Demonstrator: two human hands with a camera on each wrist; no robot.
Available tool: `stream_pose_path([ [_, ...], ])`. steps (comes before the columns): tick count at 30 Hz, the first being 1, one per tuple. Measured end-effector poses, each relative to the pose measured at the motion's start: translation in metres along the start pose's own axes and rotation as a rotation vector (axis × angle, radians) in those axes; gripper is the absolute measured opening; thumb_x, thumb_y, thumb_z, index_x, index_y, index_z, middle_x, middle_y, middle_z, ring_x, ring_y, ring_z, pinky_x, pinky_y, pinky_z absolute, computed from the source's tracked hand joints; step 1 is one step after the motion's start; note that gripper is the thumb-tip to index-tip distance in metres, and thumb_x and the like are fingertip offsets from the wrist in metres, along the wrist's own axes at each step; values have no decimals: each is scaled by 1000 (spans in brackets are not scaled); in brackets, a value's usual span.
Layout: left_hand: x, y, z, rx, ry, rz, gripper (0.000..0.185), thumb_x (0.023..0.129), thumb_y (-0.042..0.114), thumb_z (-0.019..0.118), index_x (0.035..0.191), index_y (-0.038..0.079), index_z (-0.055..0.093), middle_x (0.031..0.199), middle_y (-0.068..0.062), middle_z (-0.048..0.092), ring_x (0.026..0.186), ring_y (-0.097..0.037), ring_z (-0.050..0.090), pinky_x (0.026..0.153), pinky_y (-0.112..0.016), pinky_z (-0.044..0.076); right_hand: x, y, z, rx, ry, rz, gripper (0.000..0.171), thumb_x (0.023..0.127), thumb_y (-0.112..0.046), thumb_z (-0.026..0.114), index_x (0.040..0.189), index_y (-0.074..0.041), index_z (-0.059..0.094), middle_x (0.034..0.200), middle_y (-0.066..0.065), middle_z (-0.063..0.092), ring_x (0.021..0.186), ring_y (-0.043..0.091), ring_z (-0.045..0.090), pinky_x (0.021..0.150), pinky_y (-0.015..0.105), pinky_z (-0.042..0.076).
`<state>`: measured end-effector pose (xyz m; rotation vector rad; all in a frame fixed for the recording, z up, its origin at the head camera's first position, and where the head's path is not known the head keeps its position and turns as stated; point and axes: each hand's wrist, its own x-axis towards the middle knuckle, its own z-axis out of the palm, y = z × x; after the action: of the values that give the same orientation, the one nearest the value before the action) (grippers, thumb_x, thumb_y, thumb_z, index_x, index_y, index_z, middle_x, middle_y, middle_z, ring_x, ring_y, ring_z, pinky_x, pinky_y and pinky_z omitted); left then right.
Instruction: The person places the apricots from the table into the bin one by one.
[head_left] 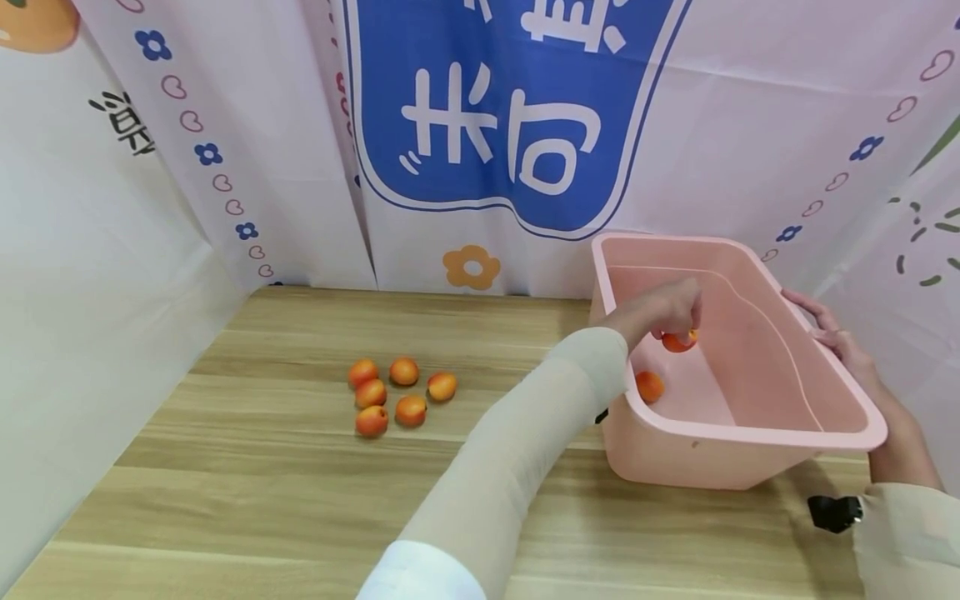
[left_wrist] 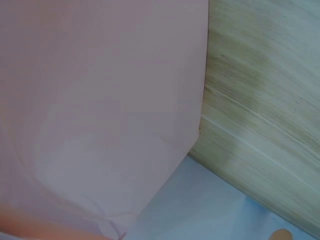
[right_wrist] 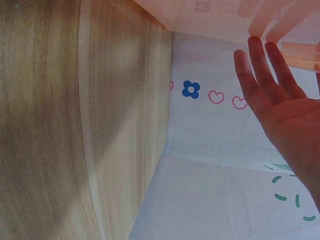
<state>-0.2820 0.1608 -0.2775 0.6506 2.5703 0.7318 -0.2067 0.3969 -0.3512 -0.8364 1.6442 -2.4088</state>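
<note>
Fruit (head_left: 678,340) pinched in your left hand (head_left: 660,310) over the tub (head_left: 750,433); right hand (head_left: 843,346), fingers straight, steadies its rim. Next, release it inside.

The left hand (head_left: 660,310) covers most of the orange fruit (head_left: 679,340) it holds inside the pink tub (head_left: 750,433); the left wrist view shows only blurred pink wall.

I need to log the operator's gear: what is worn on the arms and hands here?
Both hands are bare, no gloves. The left arm wears a snug cream oversleeve, with a white cuff edge showing near the elbow. The right arm has a looser cream sleeve. A small black device sits beside the right wrist.
</note>
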Motion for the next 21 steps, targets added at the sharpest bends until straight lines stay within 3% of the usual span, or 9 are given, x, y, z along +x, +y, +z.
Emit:
stream_pose_path([
  [7, -1, -1, 0, 36, 12, -39, 17, 92, 8, 79, 106, 14, 72, 94, 3, 64, 80, -12, 62, 68, -23, 60, 0, 1, 1, -3, -1, -5, 74, 100, 6, -1, 153, -16, 47, 137, 1, 59, 106, 11, 65, 79, 17, 57],
  [12, 0, -1, 0, 118, 35, -16, 16, 91, 8, 80, 103, 13, 70, 93, 2, 65, 82, -12, 60, 69, -22, 57, 1, 0, 2, -19, 7, 0, 74, 101, 6, 0, 153, -17, 48, 138, -1, 59, 104, 10, 66, 78, 17, 57],
  [17, -4, -4, -5, 125, 41, 49, 20, 91, 9, 80, 110, 12, 72, 99, 2, 67, 83, -12, 60, 67, -21, 56, 0, 0, 1, -6, -7, -2, 75, 100, 6, -1, 153, -17, 47, 138, 0, 59, 107, 11, 66, 80, 17, 57],
  [21, -12, -11, -13, 156, 14, 179, 23, 94, 10, 77, 116, 8, 73, 108, -1, 70, 90, -12, 62, 72, -17, 55, 0, 0, 0, 6, -17, -6, 76, 100, 6, -2, 153, -16, 47, 138, 1, 60, 106, 11, 66, 80, 17, 57],
])
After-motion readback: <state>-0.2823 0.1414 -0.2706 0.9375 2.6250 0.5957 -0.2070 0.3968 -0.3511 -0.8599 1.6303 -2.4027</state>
